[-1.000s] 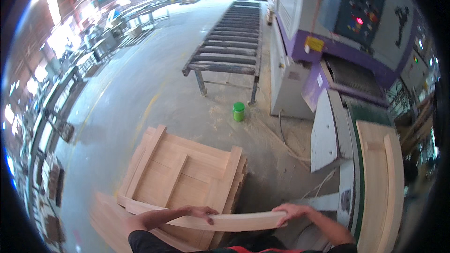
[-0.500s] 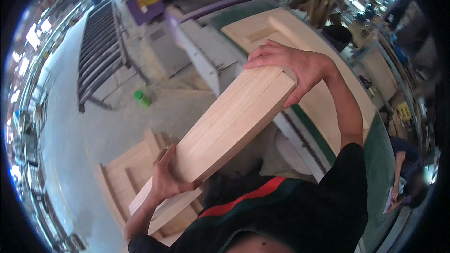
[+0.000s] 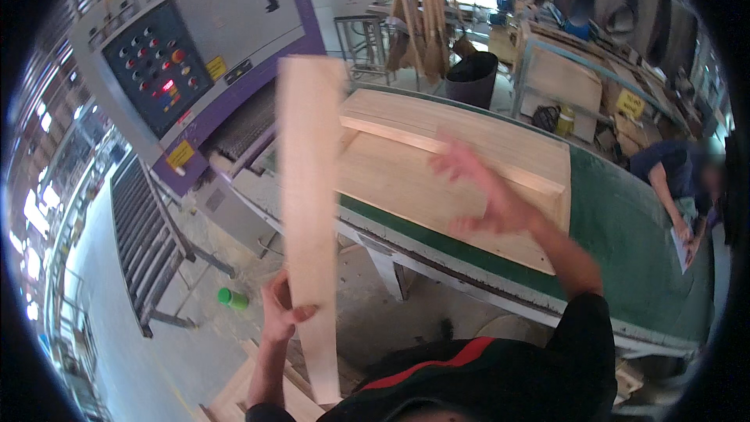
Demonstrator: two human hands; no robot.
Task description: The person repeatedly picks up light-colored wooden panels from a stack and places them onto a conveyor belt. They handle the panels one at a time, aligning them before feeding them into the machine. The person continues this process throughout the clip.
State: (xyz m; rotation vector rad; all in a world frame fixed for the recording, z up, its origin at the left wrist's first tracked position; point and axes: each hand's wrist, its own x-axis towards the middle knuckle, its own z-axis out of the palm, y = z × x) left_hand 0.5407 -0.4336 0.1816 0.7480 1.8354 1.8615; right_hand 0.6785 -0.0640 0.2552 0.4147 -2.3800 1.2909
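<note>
A long pale wooden board [image 3: 308,211] stands nearly upright in front of me, its upper end smeared by motion. My left hand [image 3: 283,309] grips it near its lower end, thumb across the face. To the right, my right hand [image 3: 484,191] is apart from the board, its fingers spread and slightly blurred. It hovers over a wide wooden panel [image 3: 398,184] that lies on a green conveyor belt [image 3: 609,242]. Along the far side of that panel lies more pale wood [image 3: 469,121] with a raised edge.
A purple and grey machine [image 3: 258,23] with a button panel stands at far left. Beside it is a roller stand [image 3: 152,246]. A green container [image 3: 232,298] sits on the floor near wooden pieces [image 3: 238,387]. Beyond the belt stands a dark bin [image 3: 472,82]; another person [image 3: 664,180] works at right.
My right hand has let go of the board's far end and opened over the panel. The board has swung from slanting to nearly upright in my left hand. The view has turned toward the machine.
</note>
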